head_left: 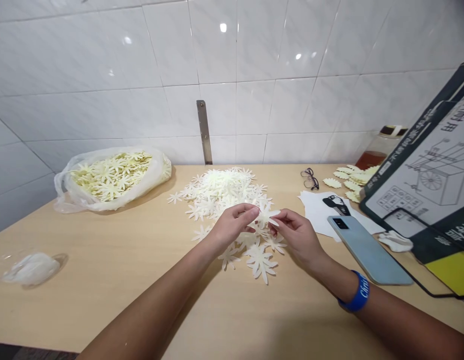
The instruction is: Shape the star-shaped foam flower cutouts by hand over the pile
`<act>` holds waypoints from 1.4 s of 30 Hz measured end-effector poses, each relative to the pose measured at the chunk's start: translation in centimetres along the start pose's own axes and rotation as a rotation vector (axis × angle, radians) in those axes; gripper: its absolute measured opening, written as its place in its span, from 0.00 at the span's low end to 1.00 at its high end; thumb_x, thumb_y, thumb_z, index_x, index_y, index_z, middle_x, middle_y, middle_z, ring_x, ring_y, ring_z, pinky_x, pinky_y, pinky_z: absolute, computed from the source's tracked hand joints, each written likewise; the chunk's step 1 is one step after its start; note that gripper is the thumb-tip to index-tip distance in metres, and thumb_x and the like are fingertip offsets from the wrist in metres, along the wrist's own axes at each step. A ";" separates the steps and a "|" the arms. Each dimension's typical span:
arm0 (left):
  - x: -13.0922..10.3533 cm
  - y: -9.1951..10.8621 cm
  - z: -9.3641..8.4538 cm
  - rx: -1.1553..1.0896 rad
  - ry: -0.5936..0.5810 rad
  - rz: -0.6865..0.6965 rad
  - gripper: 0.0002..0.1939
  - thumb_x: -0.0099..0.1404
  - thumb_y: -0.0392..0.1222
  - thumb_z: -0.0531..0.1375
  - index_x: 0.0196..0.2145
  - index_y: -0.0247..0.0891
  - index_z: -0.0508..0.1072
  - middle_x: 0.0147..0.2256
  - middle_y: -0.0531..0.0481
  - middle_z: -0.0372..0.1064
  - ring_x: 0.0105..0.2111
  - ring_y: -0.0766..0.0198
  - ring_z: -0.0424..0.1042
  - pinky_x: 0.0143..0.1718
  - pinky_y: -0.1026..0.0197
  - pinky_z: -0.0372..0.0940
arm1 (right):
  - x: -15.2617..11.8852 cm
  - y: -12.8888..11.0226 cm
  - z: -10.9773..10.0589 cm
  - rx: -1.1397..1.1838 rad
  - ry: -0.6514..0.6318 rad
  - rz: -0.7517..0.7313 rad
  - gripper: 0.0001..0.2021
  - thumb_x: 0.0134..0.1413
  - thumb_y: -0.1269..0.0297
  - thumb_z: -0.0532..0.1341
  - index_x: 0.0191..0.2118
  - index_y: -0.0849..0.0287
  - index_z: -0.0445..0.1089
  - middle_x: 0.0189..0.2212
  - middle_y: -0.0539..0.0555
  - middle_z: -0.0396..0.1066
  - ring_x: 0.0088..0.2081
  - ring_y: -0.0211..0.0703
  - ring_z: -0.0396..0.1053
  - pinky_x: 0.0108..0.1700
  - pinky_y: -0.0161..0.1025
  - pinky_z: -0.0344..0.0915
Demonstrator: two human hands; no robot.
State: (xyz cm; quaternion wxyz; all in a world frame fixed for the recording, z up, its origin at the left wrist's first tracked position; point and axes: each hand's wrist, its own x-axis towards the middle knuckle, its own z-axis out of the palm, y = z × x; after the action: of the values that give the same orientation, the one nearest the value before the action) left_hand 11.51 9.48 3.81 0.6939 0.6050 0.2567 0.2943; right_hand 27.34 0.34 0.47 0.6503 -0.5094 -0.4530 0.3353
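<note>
Between my two hands is a pale cream flower-shaped cutout with narrow petals. My left hand pinches its left side between thumb and fingers. On the opposite side, my right hand grips a petal tip the same way. A heap of similar cutouts lies on the table just beyond my hands. Several loose ones, such as a larger flower cutout, are spread beneath and in front of them. A blue wristband circles my right wrist.
An open plastic bag full of yellowish cutouts stands at the back left, with a small clear bag nearer. On the right are a phone, white paper, glasses, scalloped pieces, a jar and a leaning box.
</note>
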 end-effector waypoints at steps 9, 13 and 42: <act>-0.7 -0.1 0.3 0.549 0.321 0.425 0.10 0.61 0.48 0.62 0.30 0.41 0.78 0.31 0.49 0.71 0.34 0.62 0.68 0.35 0.63 0.61 | 0.2 -0.4 0.0 -0.092 0.060 0.001 0.14 0.52 0.53 0.67 0.25 0.57 0.69 0.21 0.50 0.66 0.26 0.40 0.64 0.31 0.38 0.63; -1.0 -0.7 0.8 0.687 0.163 0.450 0.11 0.60 0.49 0.64 0.38 0.44 0.80 0.34 0.48 0.71 0.33 0.63 0.68 0.36 0.62 0.62 | 0.1 -0.3 0.0 -0.092 -0.005 -0.028 0.12 0.52 0.54 0.66 0.26 0.57 0.72 0.22 0.49 0.67 0.27 0.40 0.64 0.31 0.38 0.62; 1.3 0.0 -3.1 0.151 0.477 0.138 0.13 0.56 0.51 0.64 0.29 0.37 0.76 0.29 0.51 0.69 0.30 0.66 0.66 0.34 0.64 0.64 | 0.8 0.4 -0.7 -0.129 0.032 0.020 0.16 0.53 0.50 0.65 0.25 0.57 0.69 0.22 0.51 0.67 0.24 0.39 0.63 0.27 0.37 0.61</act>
State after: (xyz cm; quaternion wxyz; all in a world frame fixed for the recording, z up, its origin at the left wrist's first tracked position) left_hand 10.24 12.58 3.35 0.5448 0.5846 0.3926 0.4553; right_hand 28.27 0.86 0.27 0.6197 -0.5600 -0.4584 0.3037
